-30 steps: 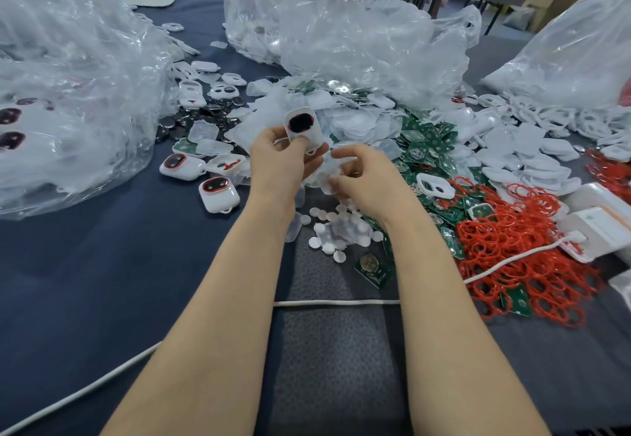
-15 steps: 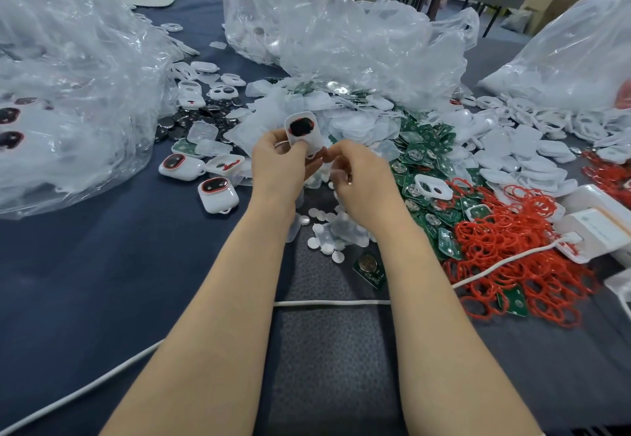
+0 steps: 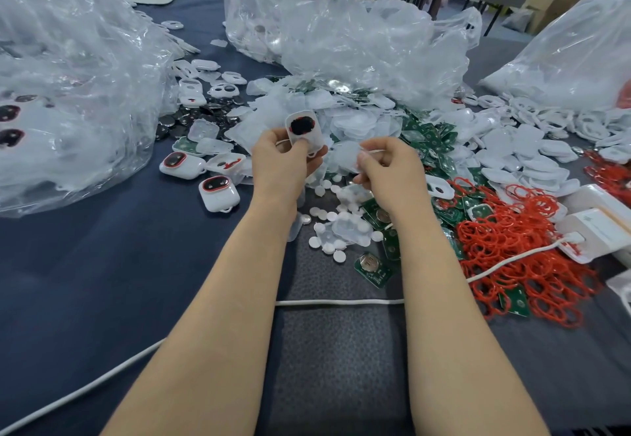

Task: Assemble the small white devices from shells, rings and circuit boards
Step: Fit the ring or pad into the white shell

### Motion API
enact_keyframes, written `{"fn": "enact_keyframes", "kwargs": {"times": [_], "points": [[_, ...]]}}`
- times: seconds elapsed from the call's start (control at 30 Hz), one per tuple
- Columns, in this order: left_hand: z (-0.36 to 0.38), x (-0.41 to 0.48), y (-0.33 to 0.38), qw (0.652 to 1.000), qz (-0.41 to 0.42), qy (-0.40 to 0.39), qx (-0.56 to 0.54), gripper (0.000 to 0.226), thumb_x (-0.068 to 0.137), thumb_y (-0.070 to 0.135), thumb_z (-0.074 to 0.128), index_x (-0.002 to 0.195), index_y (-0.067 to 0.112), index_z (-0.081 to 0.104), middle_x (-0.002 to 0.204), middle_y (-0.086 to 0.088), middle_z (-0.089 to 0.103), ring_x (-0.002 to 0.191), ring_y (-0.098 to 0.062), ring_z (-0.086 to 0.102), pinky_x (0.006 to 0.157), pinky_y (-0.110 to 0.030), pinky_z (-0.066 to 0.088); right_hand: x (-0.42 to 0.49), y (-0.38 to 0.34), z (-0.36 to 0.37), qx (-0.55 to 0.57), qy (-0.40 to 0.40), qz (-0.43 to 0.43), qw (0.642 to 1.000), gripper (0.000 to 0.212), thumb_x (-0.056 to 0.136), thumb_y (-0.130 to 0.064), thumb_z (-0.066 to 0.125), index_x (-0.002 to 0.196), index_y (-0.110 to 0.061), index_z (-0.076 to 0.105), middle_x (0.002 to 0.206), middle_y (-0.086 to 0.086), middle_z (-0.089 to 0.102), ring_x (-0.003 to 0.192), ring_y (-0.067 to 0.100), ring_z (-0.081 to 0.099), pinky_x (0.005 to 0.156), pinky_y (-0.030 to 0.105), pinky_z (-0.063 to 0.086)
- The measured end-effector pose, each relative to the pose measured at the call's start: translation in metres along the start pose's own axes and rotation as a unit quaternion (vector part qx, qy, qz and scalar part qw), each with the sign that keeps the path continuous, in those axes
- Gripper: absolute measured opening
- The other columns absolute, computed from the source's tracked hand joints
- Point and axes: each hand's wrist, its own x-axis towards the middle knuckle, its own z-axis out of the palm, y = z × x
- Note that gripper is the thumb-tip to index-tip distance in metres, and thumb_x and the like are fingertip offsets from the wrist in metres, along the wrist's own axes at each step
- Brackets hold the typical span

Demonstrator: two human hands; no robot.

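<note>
The left hand grips a small white plastic shell with a dark, red-rimmed opening. Its fingers curl round the shell's lower edges, holding it up mid-scene. The right hand, just beside it, pinches a thin translucent piece. The shell seems light, stiff and slick, so it is best held by its sides. Tangled red rings crowd the right; open blue cloth lies near left.

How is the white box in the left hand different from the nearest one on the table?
The held box is up in the left hand; the table box lies on the table. The held box shows bits of red round its dark middle; the table box has a full red ring. Both are white.
</note>
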Motion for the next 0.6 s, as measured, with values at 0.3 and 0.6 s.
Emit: {"fn": "enact_keyframes", "kwargs": {"times": [0.3,0.6], "points": [[0.0005,0.0006,-0.0082,0.993,-0.005,-0.053,0.104,0.011,0.094,0.002,0.055,0.102,0.009,0.055,0.092,-0.011,0.069,0.065,-0.009,0.071,0.058,-0.015,0.053,0.0027,-0.002,-0.0042,0.129,0.036,0.012,0.991,0.018,0.084,-0.006,0.067,0.083,-0.021,0.058,0.079,0.0,0.066,0.057,-0.001,0.06,0.057,0.015,0.046],[0.0042,-0.0023,-0.008,0.984,-0.038,-0.095,0.146,0.006,0.099,0.013,0.049,0.1,0.012,0.055,0.087,-0.007,0.067,0.069,-0.014,0.069,0.07,-0.027,0.058,-0.0002,-0.0088,-0.0104,0.124,0.037,-0.064,0.99,0.022,0.089,-0.004,0.059,0.091,-0.025,0.067,0.082,-0.002,0.066,0.076,0.003,0.061,0.067,0.009,0.048]]}}
